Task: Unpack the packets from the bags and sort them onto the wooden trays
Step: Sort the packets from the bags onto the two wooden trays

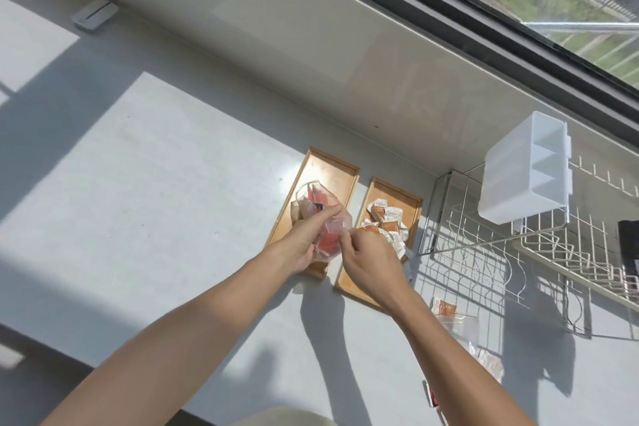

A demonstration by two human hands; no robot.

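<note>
Gripping a clear plastic bag of red packets [320, 218], the left hand [300, 241] and right hand [366, 258] pinch it above the left wooden tray [332, 169]; beige-orange packets [387, 218] lie just beyond the right fingers.

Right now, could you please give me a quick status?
Both hands, left and right, on bag above left tray. Right tray has brown packets. Nothing blocking.

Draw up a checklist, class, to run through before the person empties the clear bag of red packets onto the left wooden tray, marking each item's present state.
1. Both hands on clear bag: left hand, right hand: ok.
2. Bag over left tray: ok.
3. Bag mouth open: cannot tell.
4. Left tray has bare room: ok.
5. Right tray holds only brown packets: ok.
6. Every packet off the counter: not ok, stray packet.
</note>
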